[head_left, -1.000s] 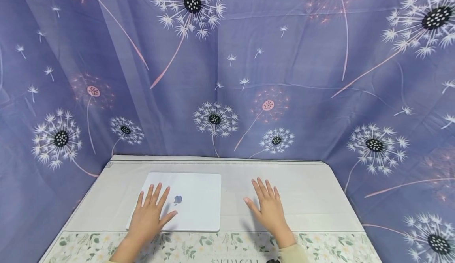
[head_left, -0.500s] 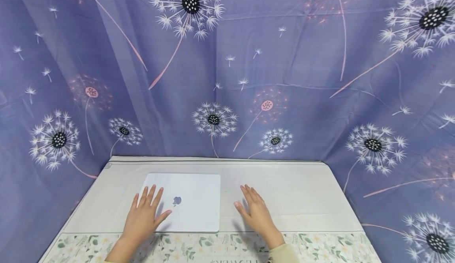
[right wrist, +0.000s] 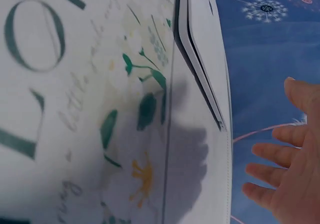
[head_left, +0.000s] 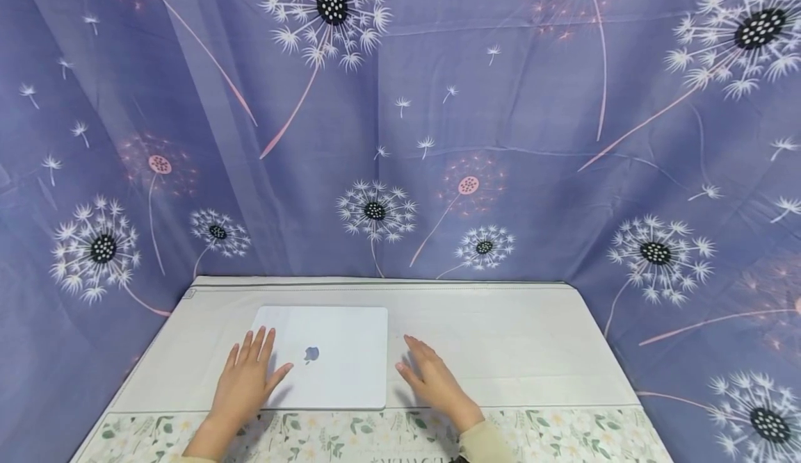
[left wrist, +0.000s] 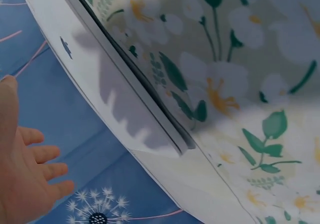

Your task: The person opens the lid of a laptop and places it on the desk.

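Observation:
A closed silver laptop (head_left: 344,379) with a dark apple logo lies flat on the table, left of the middle. My left hand (head_left: 240,386) is held over its left edge, fingers straight and thumb spread, casting a shadow on the lid. To the right of the laptop, my right hand (head_left: 434,383) hovers with straight fingers and the thumb toward the laptop's right edge. Neither hand holds anything. In the left wrist view the left hand (left wrist: 25,179) shows its palm and spread fingers apart from the laptop (left wrist: 115,88); the right hand (right wrist: 287,169) appears likewise in the right wrist view.
A pale table cover (head_left: 513,338) with a floral front band (head_left: 350,435) lies under everything. Purple-blue curtains (head_left: 313,192) with dandelion prints stand behind the table and along both sides.
My right hand has moved left toward the laptop's right edge, its fingers drawing together. My left hand has shifted slightly left, off the lid's middle toward its left edge. The laptop stays put.

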Demonstrator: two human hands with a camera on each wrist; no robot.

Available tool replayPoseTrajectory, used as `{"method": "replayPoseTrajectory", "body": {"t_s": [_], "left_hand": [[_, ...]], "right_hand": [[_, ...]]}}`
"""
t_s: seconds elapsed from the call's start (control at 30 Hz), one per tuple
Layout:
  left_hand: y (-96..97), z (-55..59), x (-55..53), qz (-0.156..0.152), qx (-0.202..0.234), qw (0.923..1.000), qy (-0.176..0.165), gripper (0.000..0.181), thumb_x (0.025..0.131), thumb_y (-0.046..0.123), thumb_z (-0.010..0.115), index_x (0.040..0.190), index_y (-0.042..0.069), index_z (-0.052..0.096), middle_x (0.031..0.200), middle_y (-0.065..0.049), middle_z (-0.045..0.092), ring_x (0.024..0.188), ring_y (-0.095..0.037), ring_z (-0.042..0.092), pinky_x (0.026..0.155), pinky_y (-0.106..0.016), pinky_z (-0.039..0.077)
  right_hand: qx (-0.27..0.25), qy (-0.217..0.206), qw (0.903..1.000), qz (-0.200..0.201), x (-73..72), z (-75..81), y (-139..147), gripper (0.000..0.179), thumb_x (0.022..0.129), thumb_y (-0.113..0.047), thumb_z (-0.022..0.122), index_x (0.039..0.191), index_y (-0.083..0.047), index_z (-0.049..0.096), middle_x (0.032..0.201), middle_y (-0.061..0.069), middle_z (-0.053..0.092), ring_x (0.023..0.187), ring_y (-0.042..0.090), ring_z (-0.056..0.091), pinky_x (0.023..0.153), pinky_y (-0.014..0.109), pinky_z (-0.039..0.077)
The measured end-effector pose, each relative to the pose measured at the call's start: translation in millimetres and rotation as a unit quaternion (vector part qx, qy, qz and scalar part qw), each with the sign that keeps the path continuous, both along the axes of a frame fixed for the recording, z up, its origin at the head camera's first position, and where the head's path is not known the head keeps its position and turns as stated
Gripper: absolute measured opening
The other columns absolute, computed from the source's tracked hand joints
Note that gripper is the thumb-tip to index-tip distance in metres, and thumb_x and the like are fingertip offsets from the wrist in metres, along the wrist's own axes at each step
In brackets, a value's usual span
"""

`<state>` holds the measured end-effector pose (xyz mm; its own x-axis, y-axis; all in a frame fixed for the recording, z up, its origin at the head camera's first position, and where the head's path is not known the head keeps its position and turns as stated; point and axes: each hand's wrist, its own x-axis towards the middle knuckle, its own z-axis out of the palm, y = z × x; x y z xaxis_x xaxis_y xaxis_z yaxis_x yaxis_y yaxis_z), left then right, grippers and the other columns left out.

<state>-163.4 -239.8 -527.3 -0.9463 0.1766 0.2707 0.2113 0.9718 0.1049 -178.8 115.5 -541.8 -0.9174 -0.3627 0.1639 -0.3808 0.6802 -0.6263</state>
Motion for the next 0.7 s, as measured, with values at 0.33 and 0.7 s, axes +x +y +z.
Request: {"method": "replayPoseTrajectory", "body": {"t_s": [0.33, 0.7], "left_hand": [[-11.9, -11.0, -2.4, 0.025, 0.021, 0.9994, -0.008, 0.075, 0.095, 0.045, 0.057, 0.139, -0.013, 0.038, 0.142, -0.035, 0.037, 0.132, -0.053, 0.032, 0.109, -0.063, 0.027], [-25.4, -23.8, -4.1, 0.046, 0.022, 0.9977, -0.045, 0.075, 0.097, 0.041, 0.055, 0.136, -0.019, 0.035, 0.139, -0.041, 0.034, 0.129, -0.056, 0.032, 0.108, -0.063, 0.028]], "right_hand": [[-0.020, -0.065, 0.9976, 0.009, 0.7, -11.3, -10, 0.061, 0.101, -0.038, 0.048, 0.145, 0.003, 0.036, 0.147, 0.024, 0.039, 0.136, 0.039, 0.036, 0.112, 0.055, 0.030], [-0.002, -0.074, 0.9970, 0.023, 7.3, -15.3, -22, 0.063, 0.100, -0.039, 0.049, 0.142, 0.006, 0.039, 0.144, 0.025, 0.042, 0.135, 0.039, 0.039, 0.110, 0.055, 0.033]]}}
